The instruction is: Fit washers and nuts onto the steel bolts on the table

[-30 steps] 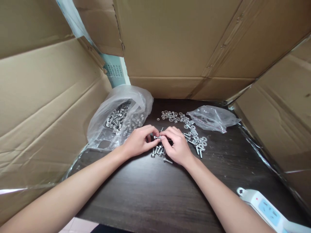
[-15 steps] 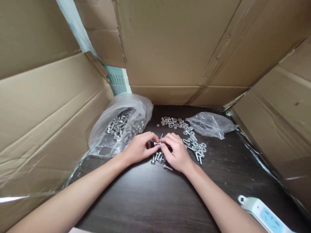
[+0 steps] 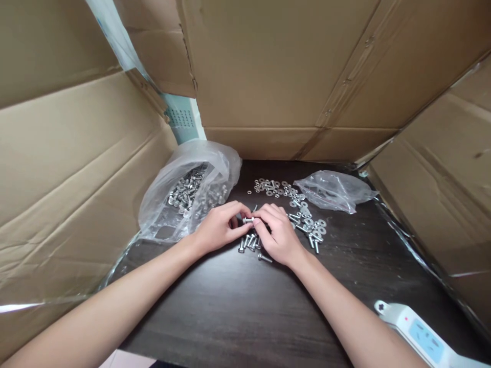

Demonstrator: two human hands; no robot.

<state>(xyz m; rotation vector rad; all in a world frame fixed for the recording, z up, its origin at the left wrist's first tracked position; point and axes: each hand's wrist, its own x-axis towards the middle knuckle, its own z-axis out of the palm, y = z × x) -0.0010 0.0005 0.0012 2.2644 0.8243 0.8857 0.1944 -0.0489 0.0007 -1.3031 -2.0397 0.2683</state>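
Observation:
Between the fingertips of both hands lies a silver bolt (image 3: 248,220), held roughly level just above the dark table (image 3: 215,306). My left hand (image 3: 222,225) pinches its head end with thumb and fingers. At the other end, my right hand (image 3: 276,232) closes thumb and forefinger on the bolt's tip; whether a nut or washer sits there is too small to tell. Below the hands several loose bolts (image 3: 249,242) lie in a small pile, and one bolt (image 3: 265,257) rests apart, nearer to me.
Left, an open clear plastic bag (image 3: 153,214) holds many bolts. Washers (image 3: 322,223) and nuts (image 3: 249,192) are scattered at the back and right, beside a flattened plastic bag (image 3: 333,191). A power strip (image 3: 414,327) lies front right. Cardboard walls (image 3: 261,66) enclose the table.
The view has tilted slightly, so the table sits a little higher in the picture. Both hands stay together on the bolt, with only small finger movement.

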